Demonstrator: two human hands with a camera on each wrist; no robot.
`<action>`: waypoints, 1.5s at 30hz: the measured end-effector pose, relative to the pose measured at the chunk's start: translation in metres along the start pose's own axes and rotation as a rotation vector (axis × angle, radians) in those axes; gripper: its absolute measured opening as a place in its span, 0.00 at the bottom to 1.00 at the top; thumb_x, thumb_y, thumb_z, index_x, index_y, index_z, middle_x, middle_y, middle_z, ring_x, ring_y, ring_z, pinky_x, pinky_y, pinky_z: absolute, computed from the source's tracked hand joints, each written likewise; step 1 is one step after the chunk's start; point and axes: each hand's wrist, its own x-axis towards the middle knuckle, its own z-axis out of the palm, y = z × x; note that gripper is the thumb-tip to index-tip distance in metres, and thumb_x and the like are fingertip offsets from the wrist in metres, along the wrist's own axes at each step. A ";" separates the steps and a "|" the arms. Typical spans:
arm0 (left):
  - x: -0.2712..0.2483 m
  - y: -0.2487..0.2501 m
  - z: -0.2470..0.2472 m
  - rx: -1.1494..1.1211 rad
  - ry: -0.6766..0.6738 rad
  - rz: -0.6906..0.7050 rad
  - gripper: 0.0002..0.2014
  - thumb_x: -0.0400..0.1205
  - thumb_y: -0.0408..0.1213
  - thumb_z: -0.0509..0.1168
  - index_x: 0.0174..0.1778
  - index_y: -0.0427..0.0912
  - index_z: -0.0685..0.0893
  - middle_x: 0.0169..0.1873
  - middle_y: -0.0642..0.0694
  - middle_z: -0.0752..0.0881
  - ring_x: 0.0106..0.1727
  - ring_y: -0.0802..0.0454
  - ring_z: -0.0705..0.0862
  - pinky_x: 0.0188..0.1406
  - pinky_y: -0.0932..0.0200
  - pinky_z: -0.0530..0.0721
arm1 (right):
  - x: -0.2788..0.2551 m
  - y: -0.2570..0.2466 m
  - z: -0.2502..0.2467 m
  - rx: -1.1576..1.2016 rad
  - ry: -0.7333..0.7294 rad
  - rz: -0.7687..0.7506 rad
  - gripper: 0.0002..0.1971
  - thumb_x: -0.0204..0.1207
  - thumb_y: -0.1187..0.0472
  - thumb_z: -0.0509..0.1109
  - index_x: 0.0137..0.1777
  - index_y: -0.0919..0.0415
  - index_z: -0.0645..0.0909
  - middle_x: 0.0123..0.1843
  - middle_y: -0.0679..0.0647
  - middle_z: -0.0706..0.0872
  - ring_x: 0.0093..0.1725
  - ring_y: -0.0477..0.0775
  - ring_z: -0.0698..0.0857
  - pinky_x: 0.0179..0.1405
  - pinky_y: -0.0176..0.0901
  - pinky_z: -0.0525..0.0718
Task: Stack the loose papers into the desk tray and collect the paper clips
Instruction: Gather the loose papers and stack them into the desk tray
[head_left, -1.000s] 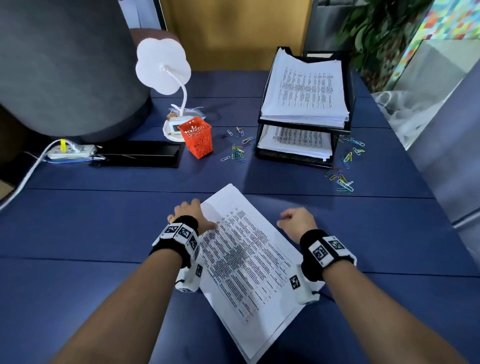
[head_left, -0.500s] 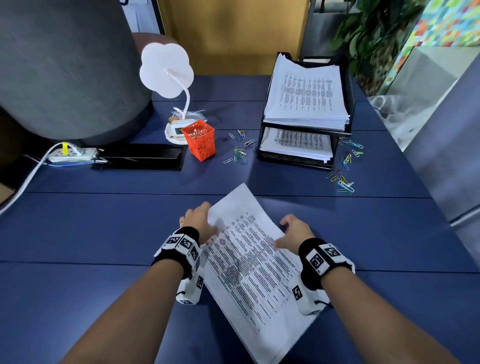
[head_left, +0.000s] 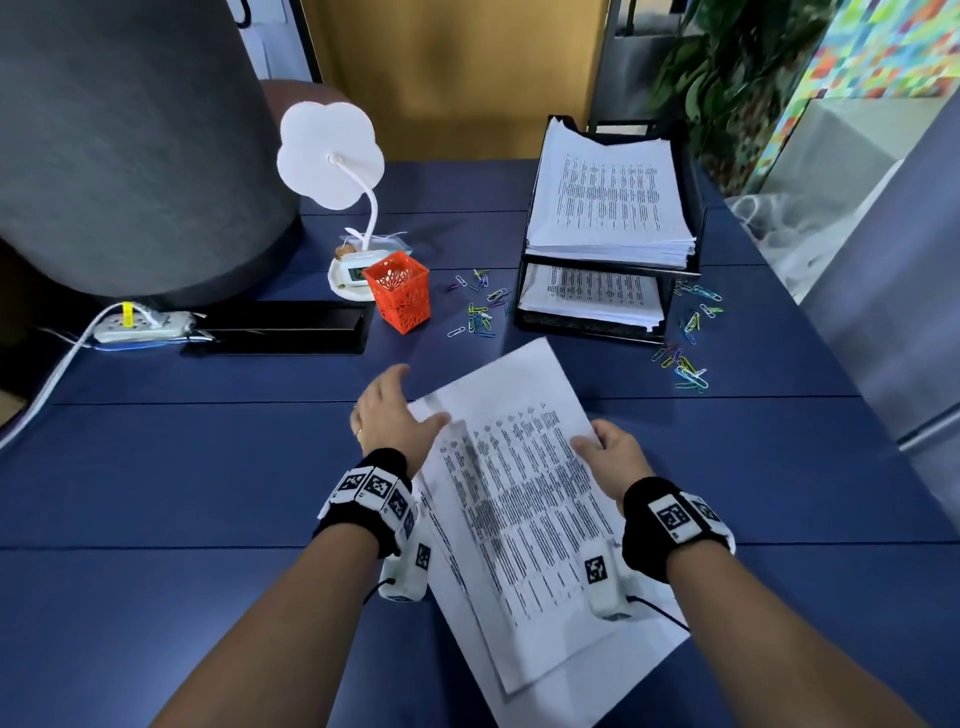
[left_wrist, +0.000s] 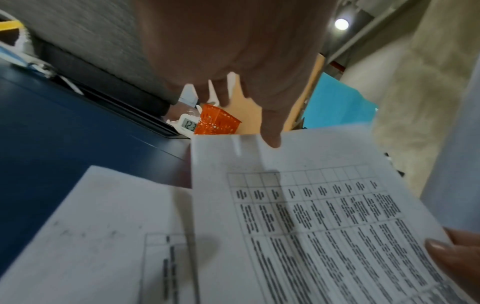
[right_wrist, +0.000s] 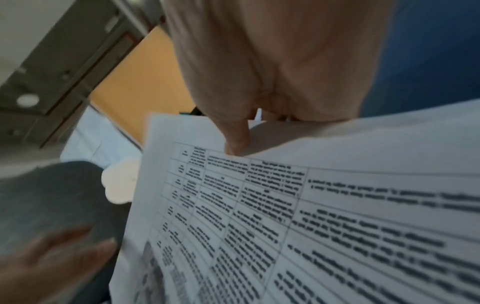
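Observation:
A printed sheet (head_left: 519, 467) is raised off the blue table, and my right hand (head_left: 602, 447) pinches its right edge, thumb on top. My left hand (head_left: 400, 405) hovers at the sheet's upper left corner with fingers spread; only the thumb (left_wrist: 270, 142) touches the paper's edge. More printed paper (head_left: 597, 686) lies flat underneath. The black two-tier desk tray (head_left: 693, 228) stands at the back right with paper stacks in both tiers. Coloured paper clips lie scattered to its left (head_left: 478, 312) and to its right (head_left: 685, 364).
An orange mesh basket (head_left: 397, 299) stands left of the clips, beside a white flower-shaped lamp (head_left: 330, 156) with a small clock base. A flat black object (head_left: 280, 327), a power strip (head_left: 140, 327) and a big grey cylinder (head_left: 130, 145) fill the back left.
The top sheet has come up off the pile and shifted forward and right. My right hand moved in and took its edge; my left hand uncurled and spread its fingers.

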 end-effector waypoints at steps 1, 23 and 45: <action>0.000 0.001 -0.003 -0.054 0.016 -0.052 0.43 0.69 0.49 0.77 0.78 0.47 0.64 0.75 0.45 0.69 0.77 0.44 0.66 0.75 0.45 0.62 | -0.001 -0.004 -0.002 0.071 0.003 -0.007 0.04 0.81 0.64 0.65 0.48 0.62 0.81 0.50 0.59 0.87 0.46 0.56 0.83 0.55 0.55 0.83; 0.017 0.042 -0.011 -0.893 -0.043 -0.013 0.12 0.78 0.33 0.70 0.57 0.42 0.79 0.47 0.49 0.86 0.48 0.54 0.85 0.55 0.57 0.82 | 0.001 -0.080 -0.002 0.445 0.184 -0.376 0.14 0.79 0.74 0.63 0.56 0.55 0.76 0.50 0.49 0.86 0.50 0.45 0.85 0.57 0.39 0.82; 0.013 0.033 0.042 -0.452 -0.282 -0.238 0.20 0.79 0.44 0.70 0.57 0.31 0.76 0.51 0.35 0.83 0.57 0.38 0.82 0.62 0.47 0.80 | 0.014 0.013 -0.015 0.181 0.189 0.096 0.10 0.82 0.70 0.59 0.48 0.68 0.83 0.43 0.57 0.83 0.42 0.52 0.78 0.46 0.41 0.76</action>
